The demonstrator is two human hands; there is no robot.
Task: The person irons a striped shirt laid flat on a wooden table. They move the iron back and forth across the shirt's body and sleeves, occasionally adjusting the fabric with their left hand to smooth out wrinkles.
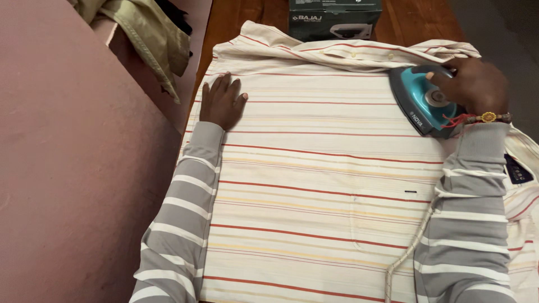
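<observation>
Views: you have only one view, the head camera, so no part of the scene is shared with a second view.
Position: the camera sits on your head, above the near edge of the wooden table (404, 19).
Direction: it looks steeply down and a little forward, away from your body.
Distance: it is close; the striped shirt (314, 174) fills most of the picture.
Framing: your sleeves enter from the bottom edge; your left hand (222, 101) is at upper left, your right hand (474, 84) at upper right.
Limits: the far edge cuts the dark box (335, 19); a pink surface (73, 168) fills the left side.
</observation>
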